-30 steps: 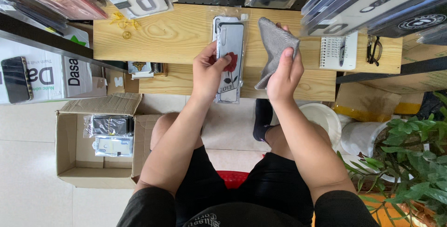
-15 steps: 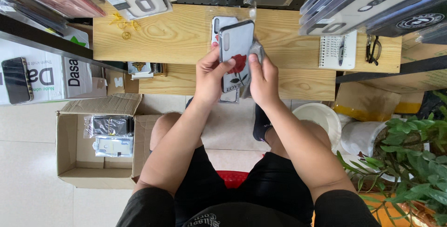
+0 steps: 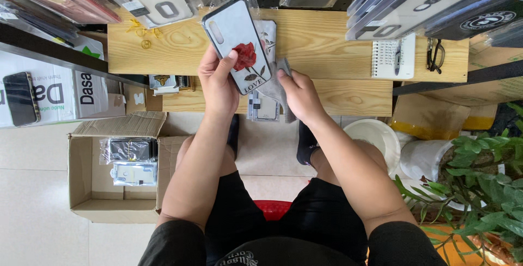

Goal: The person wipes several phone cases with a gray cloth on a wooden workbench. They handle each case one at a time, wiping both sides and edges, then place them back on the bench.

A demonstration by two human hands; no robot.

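We hold a rose-printed case (image 3: 238, 45) up over the wooden surface (image 3: 321, 40), our left hand (image 3: 218, 78) gripping its near edge. Our right hand (image 3: 299, 94) pinches a grey cloth (image 3: 272, 83) against its right side. Wiping looks underway; a packaged case (image 3: 264, 108) lies beneath.

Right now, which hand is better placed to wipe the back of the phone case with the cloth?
The right hand, probably. It already has the grey cloth pressed against the lower edge of the phone case. The left hand grips the case's left side and holds it tilted above the wooden table, so it is busy.

Grey cloth (image 3: 275, 89) mostly hidden behind phone case (image 3: 238, 45) & right hand (image 3: 300, 96).
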